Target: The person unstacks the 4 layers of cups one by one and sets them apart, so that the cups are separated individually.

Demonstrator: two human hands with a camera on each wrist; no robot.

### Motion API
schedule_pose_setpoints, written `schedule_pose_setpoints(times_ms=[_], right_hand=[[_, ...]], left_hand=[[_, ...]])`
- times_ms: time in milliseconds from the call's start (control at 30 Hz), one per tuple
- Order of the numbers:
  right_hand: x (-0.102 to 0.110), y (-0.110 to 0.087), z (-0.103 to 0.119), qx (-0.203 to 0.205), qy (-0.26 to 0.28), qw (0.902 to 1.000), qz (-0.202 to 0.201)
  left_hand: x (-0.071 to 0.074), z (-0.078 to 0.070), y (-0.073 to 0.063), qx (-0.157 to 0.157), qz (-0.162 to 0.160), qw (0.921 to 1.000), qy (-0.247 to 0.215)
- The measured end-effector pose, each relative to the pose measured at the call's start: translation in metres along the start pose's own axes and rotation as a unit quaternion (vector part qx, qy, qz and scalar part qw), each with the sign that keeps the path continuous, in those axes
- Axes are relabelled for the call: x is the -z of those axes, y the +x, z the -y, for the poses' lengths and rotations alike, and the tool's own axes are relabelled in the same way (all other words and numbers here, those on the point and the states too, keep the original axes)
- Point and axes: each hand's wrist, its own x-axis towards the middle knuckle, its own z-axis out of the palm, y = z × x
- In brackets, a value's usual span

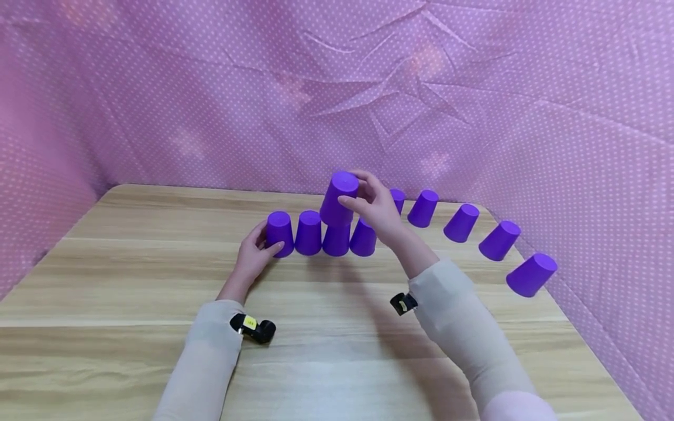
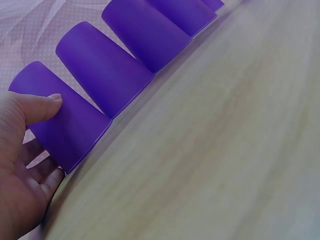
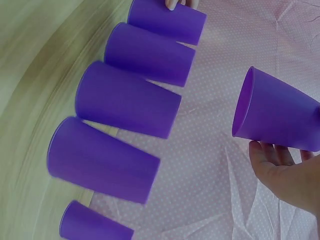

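Several purple cups stand upside down in a close side-by-side row on the table, such as the second cup [image 1: 308, 234] from the left. My left hand [image 1: 250, 255] grips the leftmost cup [image 1: 279, 229], its thumb on the near side; in the left wrist view that cup [image 2: 75, 132] has its rim on the tabletop. Above the row, my right hand [image 1: 380, 209] holds another purple cup [image 1: 336, 204], mouth down, between thumb and fingers. In the right wrist view this held cup [image 3: 280, 112] is well apart from the row. From the head, it overlaps the third cup [image 1: 336, 241].
More upside-down purple cups stand apart along the table's right side, from a partly hidden cup [image 1: 398, 199] behind the right hand to the nearest cup [image 1: 532, 275]. The wooden table [image 1: 131, 280] meets a pink dotted cloth [image 1: 237, 117] at the back and sides.
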Motion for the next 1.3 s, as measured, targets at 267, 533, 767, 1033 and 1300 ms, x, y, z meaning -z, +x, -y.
schedule_pose_setpoints(times_ms=[267, 533, 767, 1033, 1300], right_hand=[[0.023, -0.016, -0.01, -0.004, -0.009, 0.9998, -0.015], [0.046, -0.031, -0.022, 0.005, -0.005, 0.9993, -0.036], [0.068, -0.044, -0.032, -0.012, -0.013, 0.9981, -0.059], [0.097, -0.056, -0.047, -0.021, -0.051, 0.9949, -0.084], [0.119, -0.066, -0.057, -0.054, -0.073, 0.99, -0.108]], left_hand=[[0.0, 0.0, 0.0, -0.004, -0.003, 1.0, 0.005], [0.001, 0.001, 0.0, -0.001, -0.005, 1.0, 0.007], [0.0, 0.002, 0.001, -0.008, -0.003, 0.9999, 0.006], [0.0, 0.003, 0.001, -0.008, -0.002, 0.9999, 0.014], [0.0, 0.003, 0.0, -0.006, -0.001, 0.9999, 0.015]])
